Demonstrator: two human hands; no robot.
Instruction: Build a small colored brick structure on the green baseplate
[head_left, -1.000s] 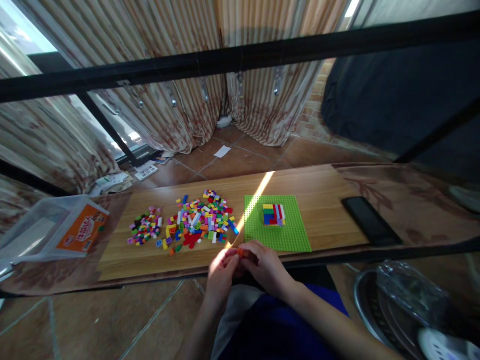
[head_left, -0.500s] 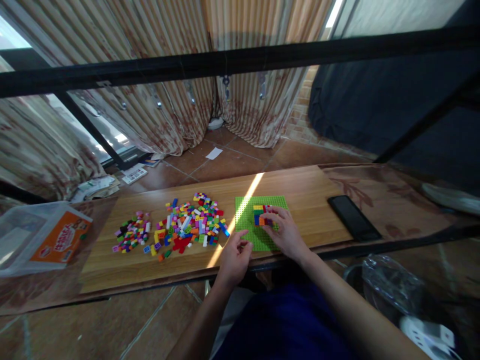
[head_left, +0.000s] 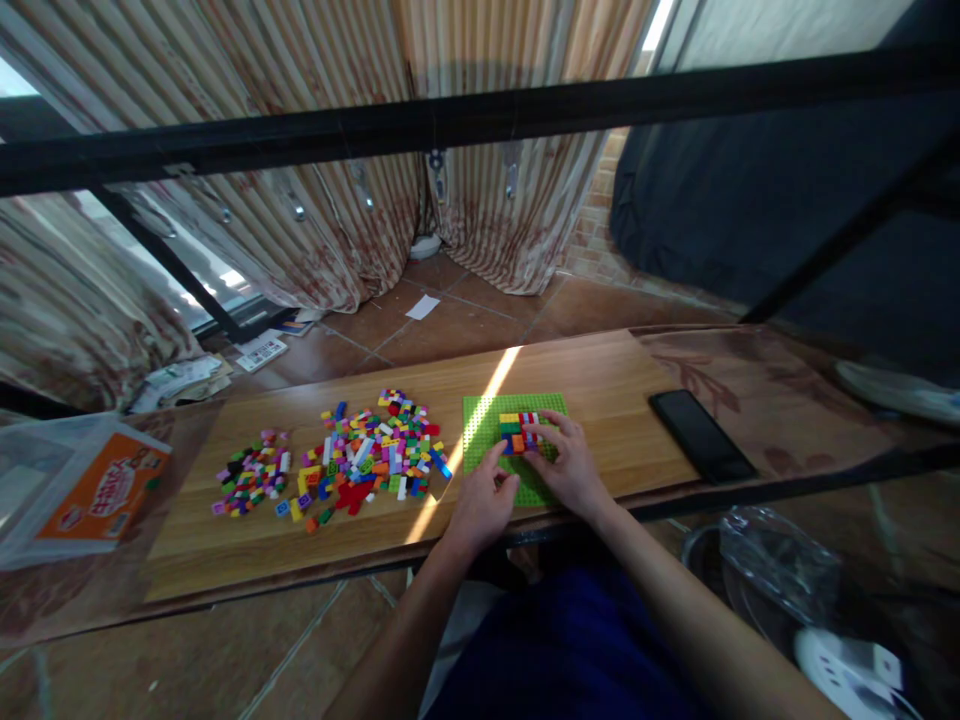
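Observation:
A green baseplate (head_left: 484, 420) lies on the wooden board, with a small block of yellow, green, blue, red and white bricks (head_left: 516, 427) built on it. My right hand (head_left: 571, 465) rests on the plate, its fingertips pressing an orange brick (head_left: 517, 443) at the front of that block. My left hand (head_left: 484, 505) lies on the plate's near left part, thumb and forefinger reaching toward the same brick. A large heap of loose coloured bricks (head_left: 371, 455) lies left of the plate, and a smaller heap (head_left: 251, 473) further left.
A black phone (head_left: 701, 449) lies on the board to the right. A clear plastic tub with an orange label (head_left: 90, 490) stands at the far left. A black bar (head_left: 480, 115) crosses above. Near my right knee stands a metal basin with a plastic bag (head_left: 780, 590).
Both hands moved from the board's near edge, where they held an orange brick together, forward onto the green baseplate. The orange brick now sits at the front of the built block.

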